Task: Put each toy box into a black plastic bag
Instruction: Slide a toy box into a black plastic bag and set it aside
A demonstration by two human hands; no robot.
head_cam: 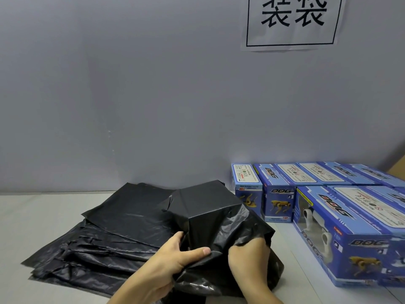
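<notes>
A black plastic bag (210,207) is stretched over a box-shaped thing at the middle of the table; the thing inside is fully covered. My left hand (175,257) grips the bag's loose plastic at its near left, thumb on top. My right hand (247,257) clutches the bag's near right side, fingers buried in the folds. A stack of flat black bags (105,244) lies to the left, partly under the filled one. Several blue toy boxes (350,227) printed "DOG" stand at the right, the nearest one large and close to my right hand.
The grey table (32,220) meets a plain grey wall (153,95) at the back. A white paper sign (293,20) with black characters hangs on the wall above the boxes. A strip of brown cardboard (397,170) shows at the far right edge.
</notes>
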